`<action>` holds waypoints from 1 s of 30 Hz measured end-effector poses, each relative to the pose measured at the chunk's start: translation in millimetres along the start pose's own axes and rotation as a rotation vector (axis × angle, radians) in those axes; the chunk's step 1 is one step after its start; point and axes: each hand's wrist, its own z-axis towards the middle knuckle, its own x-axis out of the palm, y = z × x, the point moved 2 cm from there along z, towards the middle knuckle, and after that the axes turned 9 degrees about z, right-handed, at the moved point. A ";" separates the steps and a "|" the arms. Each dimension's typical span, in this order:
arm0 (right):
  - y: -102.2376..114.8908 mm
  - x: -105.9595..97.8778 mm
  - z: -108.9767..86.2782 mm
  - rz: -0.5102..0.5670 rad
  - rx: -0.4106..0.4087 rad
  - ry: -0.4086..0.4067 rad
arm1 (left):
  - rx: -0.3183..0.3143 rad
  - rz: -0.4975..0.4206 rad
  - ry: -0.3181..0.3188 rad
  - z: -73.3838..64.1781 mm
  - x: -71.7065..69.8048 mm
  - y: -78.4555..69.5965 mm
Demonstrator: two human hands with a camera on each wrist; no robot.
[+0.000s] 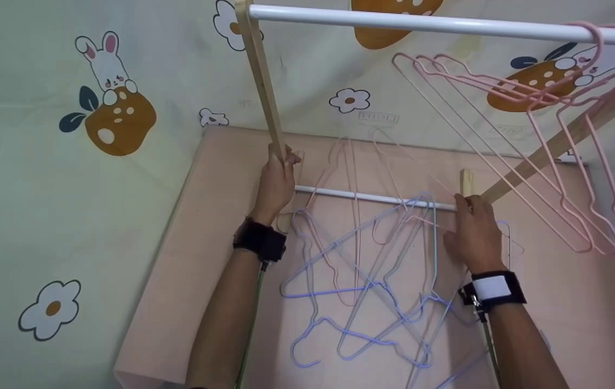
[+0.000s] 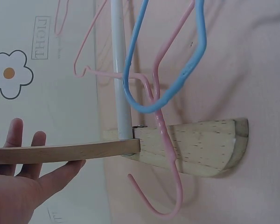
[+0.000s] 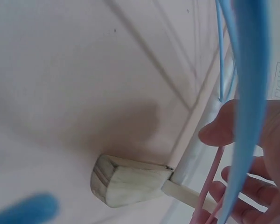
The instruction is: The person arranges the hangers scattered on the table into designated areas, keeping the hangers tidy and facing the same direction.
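A clothes rack with wooden side posts and white rods stands on the pink surface. My left hand (image 1: 276,182) holds its left post (image 1: 261,81) near the bottom; in the left wrist view that post (image 2: 84,151) passes between thumb and fingers. At the lower right corner, my right hand (image 1: 478,232) grips the foot of the right post (image 1: 534,162). Thumb and bent fingers show in the right wrist view, partly hidden by a blue hanger (image 3: 252,93). Pink hangers (image 1: 564,202) hang from the top rod (image 1: 421,22). Beneath, the lower rod (image 1: 372,195) joins the posts.
Blue-purple hangers (image 1: 334,292) lie tangled on the pink surface (image 1: 221,243) between my arms. More pink hangers (image 1: 354,216) lean around the lower rod. A wooden foot (image 2: 200,142) juts out at the left post. Behind stands a patterned wall (image 1: 178,178).
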 end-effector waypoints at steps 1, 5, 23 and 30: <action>-0.4 -1.1 0.3 -0.001 -0.005 0.002 | -0.001 0.003 0.002 0.1 -0.2 0.1; 0.1 -6.6 0.9 0.003 -0.006 0.018 | -0.009 0.007 0.007 0.0 -0.6 0.8; 8.6 -20.8 1.0 0.031 0.041 -0.098 | -0.031 -0.003 0.015 -1.1 -2.1 0.1; 15.8 -13.8 -1.2 0.015 0.007 -0.170 | -0.016 0.017 0.022 -1.6 -2.0 -0.8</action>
